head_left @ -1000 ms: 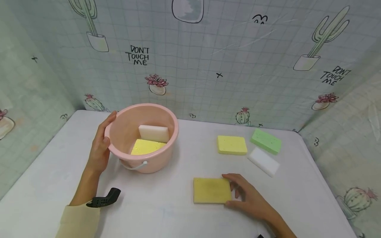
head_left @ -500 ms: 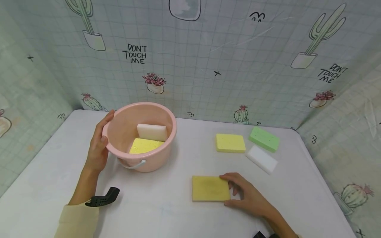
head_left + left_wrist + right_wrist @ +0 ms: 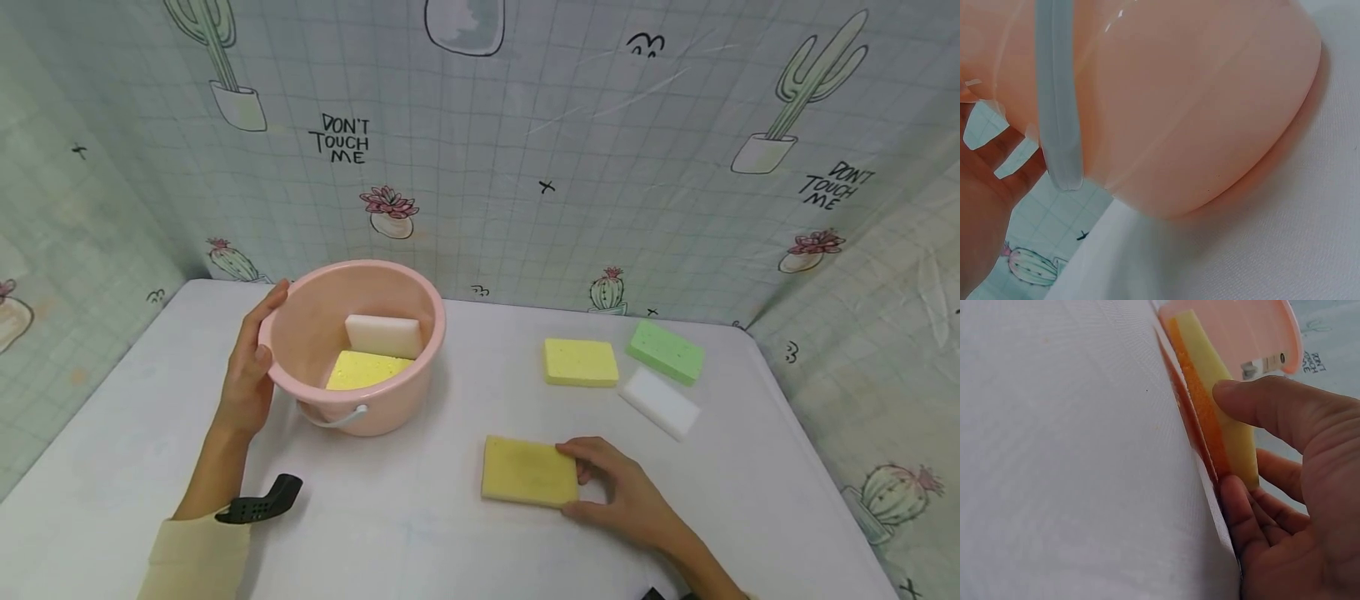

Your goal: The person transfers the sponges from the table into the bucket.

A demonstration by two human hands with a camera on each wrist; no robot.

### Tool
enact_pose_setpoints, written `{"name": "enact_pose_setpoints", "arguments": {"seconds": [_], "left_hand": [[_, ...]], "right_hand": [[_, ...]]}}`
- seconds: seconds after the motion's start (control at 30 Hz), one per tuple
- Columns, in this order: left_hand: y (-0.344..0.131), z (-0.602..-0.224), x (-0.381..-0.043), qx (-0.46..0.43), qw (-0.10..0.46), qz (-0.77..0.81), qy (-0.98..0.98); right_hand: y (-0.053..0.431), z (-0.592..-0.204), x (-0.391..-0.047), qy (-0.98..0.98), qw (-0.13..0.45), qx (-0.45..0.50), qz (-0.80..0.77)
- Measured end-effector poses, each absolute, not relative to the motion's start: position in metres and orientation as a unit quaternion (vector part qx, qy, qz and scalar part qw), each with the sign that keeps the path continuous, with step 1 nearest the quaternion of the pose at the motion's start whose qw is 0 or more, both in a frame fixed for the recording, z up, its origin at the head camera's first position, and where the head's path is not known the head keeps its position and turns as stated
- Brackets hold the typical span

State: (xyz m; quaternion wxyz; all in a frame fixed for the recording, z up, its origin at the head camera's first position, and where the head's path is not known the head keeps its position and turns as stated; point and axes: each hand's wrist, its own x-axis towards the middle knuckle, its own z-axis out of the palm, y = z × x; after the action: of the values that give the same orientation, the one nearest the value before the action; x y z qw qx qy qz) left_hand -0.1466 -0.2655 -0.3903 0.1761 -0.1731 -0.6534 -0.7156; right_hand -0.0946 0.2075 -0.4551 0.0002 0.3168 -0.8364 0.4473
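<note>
My left hand (image 3: 249,375) holds the rim of a pink bucket (image 3: 397,408) at its left side, thumb near the outer front. Inside the bucket lie a white sponge (image 3: 384,335) and a yellow sponge (image 3: 366,369). In the left wrist view the bucket's pale handle (image 3: 1060,106) hangs against its wall, beside my fingers. My right hand (image 3: 622,496) pinches the right end of another yellow sponge (image 3: 528,472) between thumb and fingers. The right wrist view shows an orange layer (image 3: 1202,403) on this sponge's underside, with its far end slightly off the white table.
Back right on the white table (image 3: 405,542) lie a yellow sponge (image 3: 581,362), a green sponge (image 3: 666,351) and a white sponge (image 3: 660,403), close together. A patterned curtain (image 3: 480,167) hangs behind the table and along its sides.
The sponge at my right hand has tilted and turned a little, its left end rising. My left hand has stayed on the bucket. The head view has shifted slightly.
</note>
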Motion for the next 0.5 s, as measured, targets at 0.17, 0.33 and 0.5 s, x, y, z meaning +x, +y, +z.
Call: {"name": "enact_pose_setpoints", "arguments": {"seconds": [0.17,0.33,0.5], "left_hand": [[-0.265,-0.390,-0.145,-0.167,0.175,-0.714,-0.657],[-0.266,-0.390,-0.146,-0.175,0.175,-0.716,-0.653],[-0.266,-0.390,-0.147,-0.174,0.175,-0.712,-0.657]], "right_hand": [[0.207,-0.452,-0.094,-0.836,-0.004,0.310,0.454],[0.205,-0.446,-0.095,-0.821,-0.012,0.309,0.480],[0.203,-0.433,-0.097,-0.802,-0.028,0.307,0.512]]}}
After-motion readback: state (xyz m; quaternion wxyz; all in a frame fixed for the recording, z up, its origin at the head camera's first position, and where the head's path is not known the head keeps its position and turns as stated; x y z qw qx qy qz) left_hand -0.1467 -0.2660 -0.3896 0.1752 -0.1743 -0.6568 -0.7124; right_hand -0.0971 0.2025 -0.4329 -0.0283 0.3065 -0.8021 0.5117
